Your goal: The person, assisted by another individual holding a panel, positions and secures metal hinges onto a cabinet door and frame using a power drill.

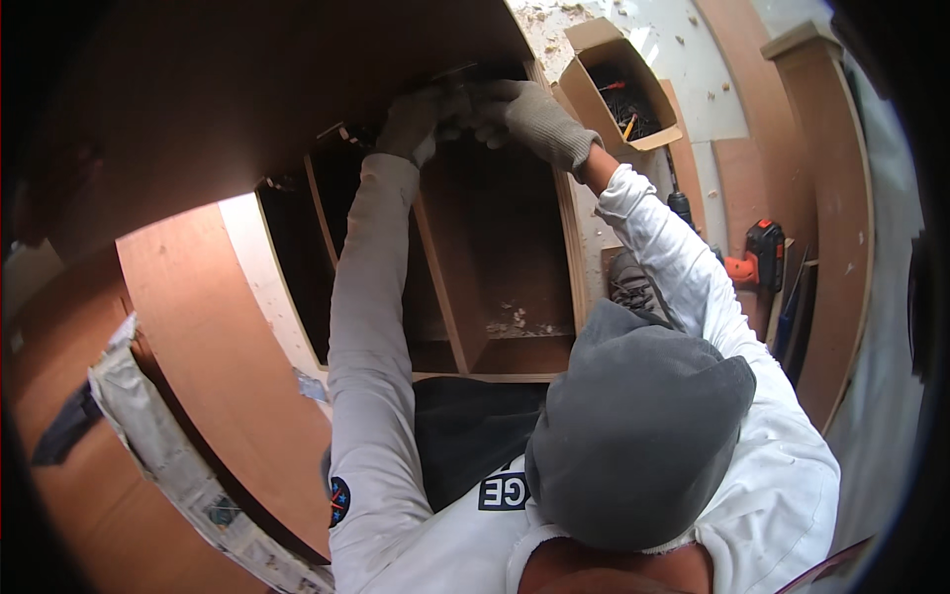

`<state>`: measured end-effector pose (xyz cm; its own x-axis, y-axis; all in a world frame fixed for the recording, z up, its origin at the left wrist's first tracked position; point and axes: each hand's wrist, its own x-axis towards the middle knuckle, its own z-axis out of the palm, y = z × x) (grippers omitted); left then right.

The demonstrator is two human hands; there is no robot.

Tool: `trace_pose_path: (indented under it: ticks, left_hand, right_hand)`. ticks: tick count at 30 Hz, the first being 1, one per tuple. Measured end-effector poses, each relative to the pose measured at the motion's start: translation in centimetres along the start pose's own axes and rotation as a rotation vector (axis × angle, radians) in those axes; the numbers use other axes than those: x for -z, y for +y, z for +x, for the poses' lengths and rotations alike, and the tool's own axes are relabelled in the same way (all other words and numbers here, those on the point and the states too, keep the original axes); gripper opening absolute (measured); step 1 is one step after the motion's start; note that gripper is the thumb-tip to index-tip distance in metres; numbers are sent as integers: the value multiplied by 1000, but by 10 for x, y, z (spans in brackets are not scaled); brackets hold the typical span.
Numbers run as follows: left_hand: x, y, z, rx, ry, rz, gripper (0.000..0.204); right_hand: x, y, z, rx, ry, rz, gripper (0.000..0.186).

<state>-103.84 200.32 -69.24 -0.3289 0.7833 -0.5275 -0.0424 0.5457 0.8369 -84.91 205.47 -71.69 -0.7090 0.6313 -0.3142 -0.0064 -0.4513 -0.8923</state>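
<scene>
My left hand [416, 124], in a pale knit glove, is raised to the lower edge of a dark brown wooden panel [297, 79], its fingers bent on something I cannot make out. My right hand [524, 124], gloved alike, meets it there, fingers curled beside a small metal fitting [455, 71]; what they grip is hidden. Two more metal hinges [346, 134] sit along that edge to the left. Below both hands is an open wooden cabinet [445, 297] with upright dividers and wood shavings inside.
An open cardboard box [594, 59] of dark screws and tools sits at upper right, near a drill [679, 206] and an orange-black cordless tool [760, 255]. Plywood boards [198, 337] lie left and right [831, 247]. A shoe [628, 277] is beside the cabinet.
</scene>
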Motion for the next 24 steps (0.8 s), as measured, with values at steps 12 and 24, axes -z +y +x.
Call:
trace_pose_path:
  ticks: [12,24]
  left_hand:
    - [-15,-24,-1,-189,114,-367,29]
    - [-72,-72,-15,-389,323,-1236,36]
  right_hand:
    - [-6,34,7,481,257,-556,35]
    - [20,-12,48,196,-203,-659,23]
